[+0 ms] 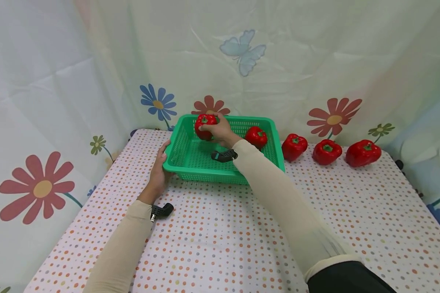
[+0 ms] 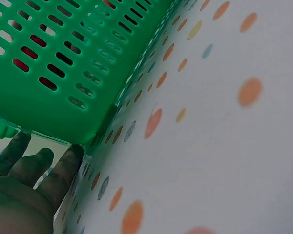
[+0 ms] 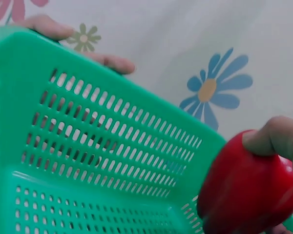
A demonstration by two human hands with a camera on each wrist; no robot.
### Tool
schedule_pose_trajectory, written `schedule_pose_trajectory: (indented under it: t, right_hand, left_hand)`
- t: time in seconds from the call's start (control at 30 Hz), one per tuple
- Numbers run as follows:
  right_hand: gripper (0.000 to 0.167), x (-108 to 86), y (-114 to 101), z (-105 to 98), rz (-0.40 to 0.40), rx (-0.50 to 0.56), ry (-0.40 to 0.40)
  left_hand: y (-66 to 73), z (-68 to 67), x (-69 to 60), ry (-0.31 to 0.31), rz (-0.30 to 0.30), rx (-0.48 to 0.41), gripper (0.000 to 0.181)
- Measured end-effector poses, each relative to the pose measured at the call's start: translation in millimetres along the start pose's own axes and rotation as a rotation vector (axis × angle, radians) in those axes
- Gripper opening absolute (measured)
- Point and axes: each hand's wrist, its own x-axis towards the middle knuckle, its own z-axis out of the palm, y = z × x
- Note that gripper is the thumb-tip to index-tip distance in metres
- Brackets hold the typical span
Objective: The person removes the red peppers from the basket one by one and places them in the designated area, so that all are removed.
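Note:
My right hand (image 1: 221, 131) grips a red bell pepper (image 1: 204, 127) over the left part of a green plastic basket (image 1: 225, 176). Close up in the right wrist view, the thumb presses on the side of the same pepper (image 3: 244, 190); its underside is partly out of frame. My left hand (image 1: 159, 173) rests against the outside of the basket's left end, and in the left wrist view its fingers (image 2: 63, 170) touch the basket wall (image 2: 49, 117) with the fingers fairly straight. Another red bell pepper (image 1: 256, 137) lies inside the basket at the right, partly behind my right forearm.
Right of the basket stand three more red bell peppers in a row, a near one (image 1: 294, 147), a middle one (image 1: 327, 152) and a far one (image 1: 363, 153). A dotted cloth (image 1: 205, 236) covers the table. Behind it hangs a flowered curtain (image 1: 286, 61).

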Motion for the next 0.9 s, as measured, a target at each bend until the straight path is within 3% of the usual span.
schedule_pose_trajectory:
  t: [0.13,0.3,0.6,0.9]
  right_hand:
    - [0.067,-17.5,-7.8,-14.3,-0.022,-0.027,0.027]
    - [0.063,-45.8,-17.9,-34.1,-0.046,-0.033,0.007]
    - [0.061,-112.2,-35.5,-78.4,-0.045,-0.06,0.036]
    - [0.066,-174.9,-36.1,-134.0,-0.057,-0.112,0.059]
  left_hand:
    - [-10.0,-2.1,6.2,0.005,0.0,-0.007,0.051]
    - [-14.7,-2.2,9.0,0.006,0.011,-0.001,0.051]
    - [-14.1,-3.7,8.7,0.009,-0.008,-0.001,0.051]
    - [-4.5,2.2,5.0,-0.008,-0.024,-0.006,0.052]
